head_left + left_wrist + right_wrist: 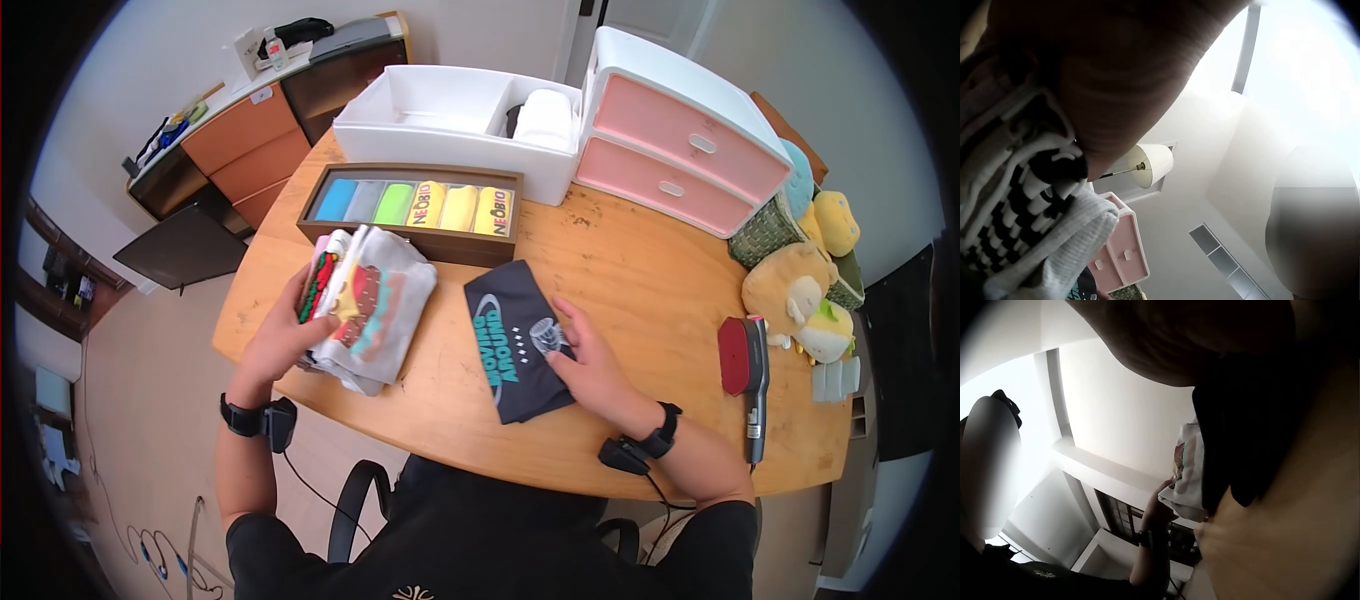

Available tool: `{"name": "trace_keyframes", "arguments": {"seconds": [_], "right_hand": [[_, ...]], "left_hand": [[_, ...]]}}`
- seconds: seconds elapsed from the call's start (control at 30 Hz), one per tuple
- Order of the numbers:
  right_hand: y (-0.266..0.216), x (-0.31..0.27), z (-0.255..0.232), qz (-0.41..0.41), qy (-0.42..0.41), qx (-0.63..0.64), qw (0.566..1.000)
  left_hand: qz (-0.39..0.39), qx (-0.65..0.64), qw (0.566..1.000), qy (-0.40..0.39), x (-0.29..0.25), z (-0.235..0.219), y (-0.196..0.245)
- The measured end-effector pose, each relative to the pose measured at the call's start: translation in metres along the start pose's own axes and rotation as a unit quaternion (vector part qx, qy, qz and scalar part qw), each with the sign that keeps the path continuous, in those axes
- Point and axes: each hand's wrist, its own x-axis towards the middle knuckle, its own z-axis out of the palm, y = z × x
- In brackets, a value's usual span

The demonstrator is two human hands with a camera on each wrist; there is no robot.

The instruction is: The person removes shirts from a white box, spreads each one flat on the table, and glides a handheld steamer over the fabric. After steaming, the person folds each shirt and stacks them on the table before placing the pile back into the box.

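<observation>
At the table's left front, my left hand [283,335] grips a bundle of folded clothes [385,300], thumb across the near face. The outermost piece is light grey with a burger-like print; the left wrist view shows black-and-white checkered cloth [1029,203] and white ribbed cloth [1079,234] in the bundle. To the right, my right hand [598,375] holds a folded dark T-shirt [510,350] by its right edge, thumb over the printed face. Teal lettering and a pale drawing show on it. In the right wrist view its dark back [1235,444] hangs below the hand.
Behind the bundle sits a brown box [400,235] of rolled colourful clothes. Farther back are a white divided bin [450,150] with a white roll inside and a pink-and-white drawer unit [680,140]. A red-and-grey brush-like device [745,375] and plush toys [795,290] are at right.
</observation>
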Motion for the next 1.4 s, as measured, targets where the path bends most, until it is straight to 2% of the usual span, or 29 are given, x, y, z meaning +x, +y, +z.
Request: {"name": "trace_keyframes", "arguments": {"seconds": [0.13,0.17,0.23,0.27,0.33,0.4,0.47,0.5,0.6,0.7,0.73,0.77,0.87,0.93,0.97,1.0,1.03,1.07,1.1,1.17,1.23,1.3,1.33,1.4], "right_hand": [[-0.008,-0.033,-0.034,0.044,0.037,-0.025,0.998],[-0.015,-0.041,-0.036,-0.005,0.057,-0.134,0.989],[-0.032,-0.057,-0.039,-0.1,0.094,-0.345,0.929],[-0.039,-0.063,-0.037,-0.128,0.076,-0.381,0.912],[-0.052,-0.068,-0.029,-0.187,0.034,-0.452,0.871],[-0.061,-0.07,-0.018,-0.171,-0.037,-0.491,0.853],[-0.061,-0.069,-0.01,-0.155,-0.079,-0.532,0.829],[-0.058,-0.068,-0.01,-0.161,-0.077,-0.529,0.83],[-0.046,-0.061,-0.017,-0.177,-0.079,-0.519,0.832],[-0.037,-0.06,-0.029,-0.183,-0.074,-0.487,0.851],[-0.034,-0.061,-0.034,-0.181,-0.063,-0.467,0.863],[-0.032,-0.062,-0.038,-0.179,-0.053,-0.447,0.875],[-0.029,-0.061,-0.051,-0.139,-0.007,-0.356,0.924],[-0.026,-0.063,-0.063,-0.011,0.06,-0.229,0.972],[-0.023,-0.064,-0.069,0.054,0.094,-0.162,0.981],[-0.012,-0.063,-0.075,-0.019,0.101,-0.04,0.994],[-0.013,-0.062,-0.078,-0.034,0.123,0.051,0.991],[-0.017,-0.061,-0.079,-0.047,0.143,0.142,0.978],[-0.022,-0.062,-0.08,-0.057,0.164,0.234,0.957],[-0.027,-0.065,-0.087,-0.038,0.18,0.204,0.961],[-0.02,-0.073,-0.104,-0.012,0.201,0.17,0.965],[-0.005,-0.077,-0.12,0.035,0.202,0.127,0.97],[-0.013,-0.08,-0.116,0.059,0.209,0.11,0.97],[-0.018,-0.082,-0.114,0.097,0.208,0.075,0.97]], "left_hand": [[-0.048,-0.121,0.991,0.003,0.001,-0.029,-0.029],[-0.031,-0.037,0.998,0.051,-0.003,-0.026,-0.029],[0.006,0.133,0.981,0.144,-0.016,-0.02,-0.024],[0.084,0.204,0.954,0.205,-0.023,-0.004,-0.016],[0.178,0.361,0.892,0.203,-0.033,0.024,0.004],[0.283,0.478,0.812,0.18,-0.04,0.052,0.015],[0.323,0.494,0.798,0.123,-0.046,0.083,0.016],[0.333,0.515,0.785,0.083,-0.049,0.097,0.02],[0.276,0.562,0.779,0.04,-0.051,0.114,0.024],[0.327,0.503,0.8,0.009,-0.045,0.114,0.022],[0.369,0.476,0.798,-0.03,-0.046,0.115,0.019],[0.386,0.43,0.815,-0.046,-0.048,0.122,0.014],[0.387,0.475,0.789,-0.045,-0.052,0.137,0.019],[0.37,0.516,0.771,-0.049,-0.049,0.144,0.023],[0.364,0.519,0.772,-0.051,-0.049,0.145,0.021],[0.358,0.522,0.772,-0.052,-0.046,0.146,0.016],[0.351,0.526,0.773,-0.053,-0.044,0.146,0.013],[0.354,0.483,0.799,-0.05,-0.041,0.14,0.011],[0.355,0.484,0.8,0.004,-0.038,0.13,0.011],[0.354,0.481,0.795,0.107,-0.033,0.108,0.013],[0.267,0.55,0.758,0.227,-0.025,0.089,0.014],[0.198,0.549,0.777,0.237,-0.022,0.069,0.003],[0.165,0.548,0.785,0.237,-0.019,0.061,-0.004],[0.155,0.559,0.785,0.216,-0.012,0.052,-0.026]]}}
